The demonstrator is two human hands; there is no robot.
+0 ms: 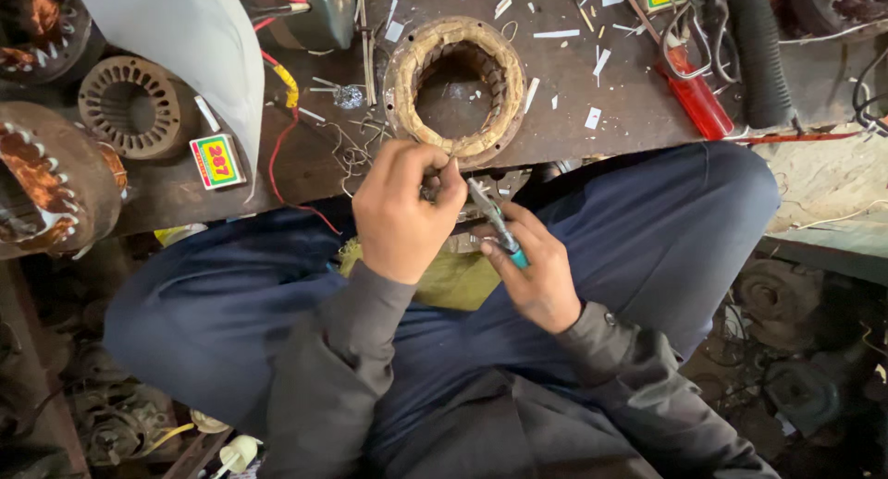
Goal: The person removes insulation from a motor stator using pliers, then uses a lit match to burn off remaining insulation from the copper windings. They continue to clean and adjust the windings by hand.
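Note:
A ring-shaped motor stator (455,86) wrapped in tan tape lies on the brown workbench (638,100), close to its near edge. My left hand (404,208) is closed on thin wire ends hanging from the stator's front rim. My right hand (535,268) grips small pliers with a teal handle (495,222), jaws pointing up toward those wires. Both hands hover over my lap in dark blue trousers.
A bare slotted stator core (129,104) and rusty motor housings (46,178) sit at left, with a small green and red box (216,160) and a white sheet (199,44). A red-handled tool (696,98), black ribbed hose (763,54) and paper scraps lie at right.

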